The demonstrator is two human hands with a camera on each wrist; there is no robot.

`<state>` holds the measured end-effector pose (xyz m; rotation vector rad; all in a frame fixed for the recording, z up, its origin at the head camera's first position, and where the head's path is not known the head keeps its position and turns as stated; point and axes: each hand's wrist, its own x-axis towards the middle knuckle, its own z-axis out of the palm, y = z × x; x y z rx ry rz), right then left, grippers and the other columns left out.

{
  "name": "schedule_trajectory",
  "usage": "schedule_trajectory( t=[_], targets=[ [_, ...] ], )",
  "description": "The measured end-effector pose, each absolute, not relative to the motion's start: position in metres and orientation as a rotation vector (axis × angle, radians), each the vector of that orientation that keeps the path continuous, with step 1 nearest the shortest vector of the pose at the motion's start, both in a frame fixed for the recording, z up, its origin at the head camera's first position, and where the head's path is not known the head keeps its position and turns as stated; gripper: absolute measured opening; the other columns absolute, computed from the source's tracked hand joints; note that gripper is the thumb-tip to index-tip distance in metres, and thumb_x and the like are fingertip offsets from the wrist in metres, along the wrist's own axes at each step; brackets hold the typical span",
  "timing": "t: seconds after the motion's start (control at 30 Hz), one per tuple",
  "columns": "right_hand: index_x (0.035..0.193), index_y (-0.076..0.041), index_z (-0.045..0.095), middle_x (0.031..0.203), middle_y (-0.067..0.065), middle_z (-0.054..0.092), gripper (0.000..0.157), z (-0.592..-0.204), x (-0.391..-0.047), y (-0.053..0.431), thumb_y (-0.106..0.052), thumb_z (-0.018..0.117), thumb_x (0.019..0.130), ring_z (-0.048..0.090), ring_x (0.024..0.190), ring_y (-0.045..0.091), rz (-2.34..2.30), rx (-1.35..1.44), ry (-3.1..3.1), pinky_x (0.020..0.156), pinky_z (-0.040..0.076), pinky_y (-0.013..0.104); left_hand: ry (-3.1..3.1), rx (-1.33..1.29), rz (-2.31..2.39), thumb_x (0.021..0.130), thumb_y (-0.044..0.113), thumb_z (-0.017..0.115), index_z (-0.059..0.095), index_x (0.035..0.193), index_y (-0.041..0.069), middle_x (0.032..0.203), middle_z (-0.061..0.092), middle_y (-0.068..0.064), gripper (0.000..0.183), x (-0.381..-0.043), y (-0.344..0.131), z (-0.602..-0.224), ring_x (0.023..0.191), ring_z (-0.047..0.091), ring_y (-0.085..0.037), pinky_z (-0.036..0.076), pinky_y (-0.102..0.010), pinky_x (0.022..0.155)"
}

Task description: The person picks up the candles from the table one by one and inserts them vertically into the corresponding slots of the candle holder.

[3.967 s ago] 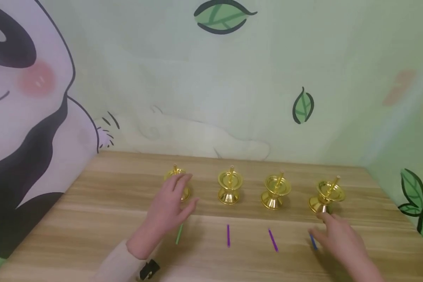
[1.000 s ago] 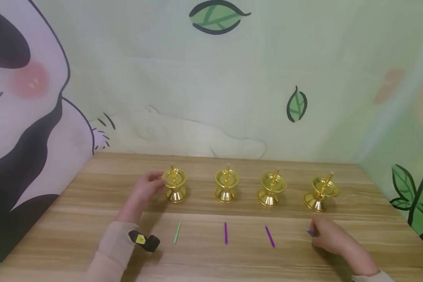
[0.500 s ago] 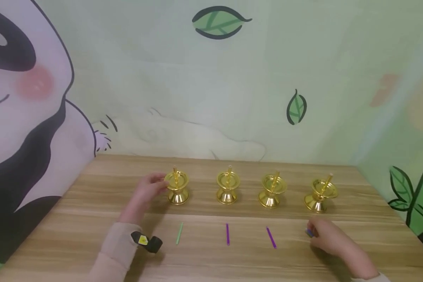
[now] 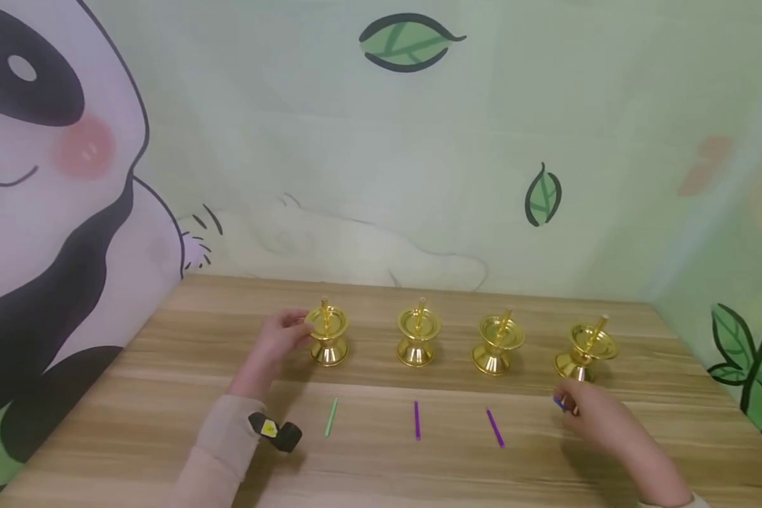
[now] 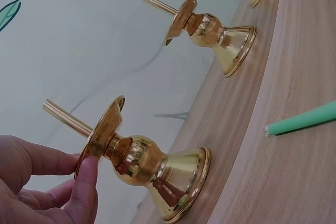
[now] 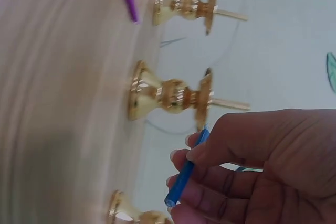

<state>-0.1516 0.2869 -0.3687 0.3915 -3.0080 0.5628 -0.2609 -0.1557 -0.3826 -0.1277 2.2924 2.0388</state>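
Note:
In the head view, my left hand (image 4: 278,344) is at the leftmost gold candle holder (image 4: 329,351). The left wrist view shows thumb and index finger pinching the rim of that holder's dish; its base stands on the table. My right hand (image 4: 600,418) holds a small blue candle (image 6: 181,182) between thumb and fingers, a little above the table, in front of the rightmost candle holder (image 4: 571,365). A green candle (image 4: 331,418) lies in front of the leftmost holder. Two purple candles (image 4: 417,421) lie in front of the middle holders (image 4: 415,349).
The gold holders stand in a row across the wooden table (image 4: 381,469), each with an upright tube in its dish. A wall cloth (image 4: 292,127) with a printed panda and leaves rises behind the table's far edge.
My left hand has gone from hovering before the leftmost holder to pinching its dish rim. My right hand has picked the blue candle up off the table and raised it slightly.

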Motion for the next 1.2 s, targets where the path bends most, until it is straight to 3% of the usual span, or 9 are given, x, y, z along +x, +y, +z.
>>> schedule_trajectory(
  t=[0.23, 0.47, 0.67, 1.0, 1.2],
  targets=[
    [0.091, -0.001, 0.06, 0.078, 0.003, 0.063, 0.019, -0.349, -0.145, 0.273, 0.004, 0.062, 0.073, 0.058, 0.073, 0.017, 0.593, 0.344, -2.964, 0.058, 0.049, 0.031, 2.276, -0.154, 2.062, 0.092, -0.003, 0.052, 0.041, 0.131, -0.013, 0.121, 0.05, -0.024, 0.041, -0.264, -0.154, -0.383, 0.076, 0.055, -0.004, 0.054, -0.018, 0.079],
    [0.101, 0.005, 0.061, 0.085, 0.013, 0.067, 0.026, -0.336, -0.143, 0.257, 0.005, 0.06, 0.075, 0.063, 0.077, 0.025, 0.648, 0.31, -2.945, 0.06, 0.055, 0.035, 2.262, -0.165, 2.118, 0.091, -0.006, 0.052, 0.04, 0.131, -0.015, 0.123, 0.048, -0.029, 0.043, -0.263, -0.154, -0.384, 0.079, 0.056, -0.007, 0.055, -0.021, 0.082],
    [0.109, 0.006, 0.06, 0.082, 0.013, 0.068, 0.033, -0.329, -0.145, 0.246, 0.005, 0.062, 0.075, 0.064, 0.072, 0.025, 0.621, 0.322, -2.915, 0.058, 0.055, 0.036, 2.253, -0.176, 2.142, 0.09, -0.008, 0.052, 0.041, 0.13, -0.015, 0.117, 0.051, -0.025, 0.042, -0.264, -0.152, -0.384, 0.074, 0.056, -0.006, 0.055, -0.017, 0.073],
    [0.111, 0.007, 0.059, 0.084, 0.014, 0.069, 0.034, -0.317, -0.151, 0.224, 0.003, 0.06, 0.077, 0.064, 0.073, 0.024, 0.654, 0.369, -2.856, 0.057, 0.055, 0.034, 2.257, -0.166, 2.135, 0.09, -0.007, 0.052, 0.043, 0.128, -0.014, 0.119, 0.05, -0.027, 0.039, -0.266, -0.15, -0.386, 0.081, 0.056, -0.012, 0.056, -0.023, 0.083],
    [0.113, 0.004, 0.059, 0.087, 0.016, 0.069, 0.033, -0.304, -0.155, 0.2, 0.001, 0.061, 0.081, 0.065, 0.076, 0.026, 0.673, 0.404, -2.812, 0.059, 0.056, 0.036, 2.253, -0.176, 2.151, 0.09, -0.008, 0.052, 0.043, 0.128, -0.014, 0.123, 0.049, -0.031, 0.04, -0.264, -0.151, -0.384, 0.082, 0.058, -0.013, 0.055, -0.015, 0.074]
  ],
)
